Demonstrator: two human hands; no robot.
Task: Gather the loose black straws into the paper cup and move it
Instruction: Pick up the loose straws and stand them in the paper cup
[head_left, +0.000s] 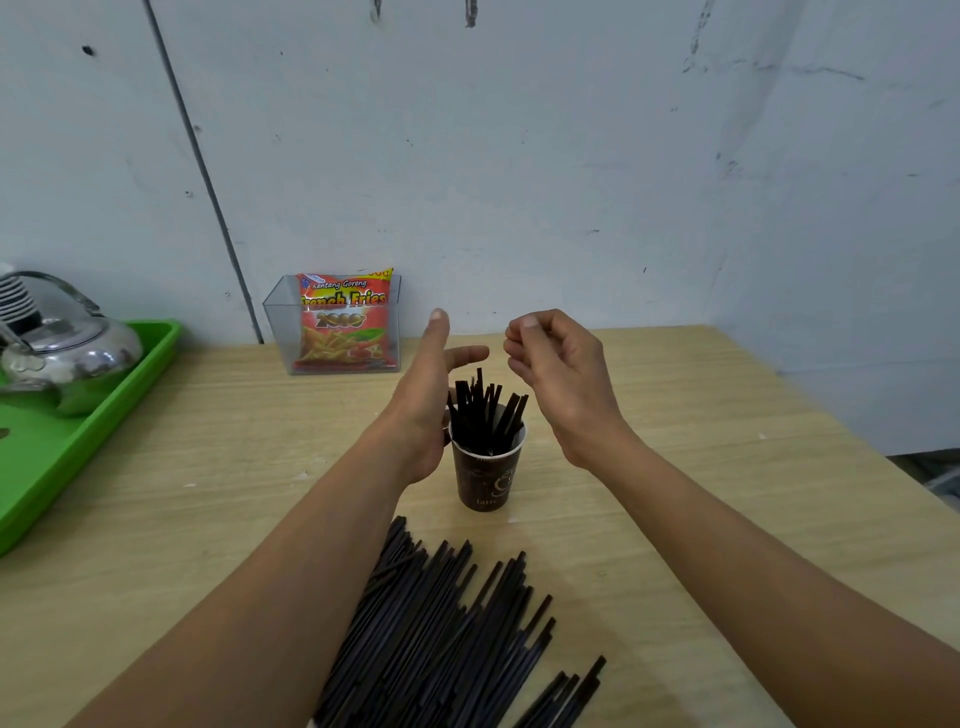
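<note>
A dark brown paper cup (483, 480) stands upright on the wooden table (701, 467), with several black straws (480, 415) standing in it. A large pile of loose black straws (441, 634) lies flat on the table nearer to me. My left hand (426, 400) is just left of the cup's rim, fingers straight and apart, holding nothing. My right hand (556, 374) hovers above and right of the cup with its fingers curled in; nothing shows inside it.
A clear plastic box (283, 332) holding a red French fries snack bag (344, 322) stands at the wall behind the cup. A green tray (78, 447) with a metal kettle (67, 348) sits at the left. The table's right edge (883, 447) lies beyond my right hand.
</note>
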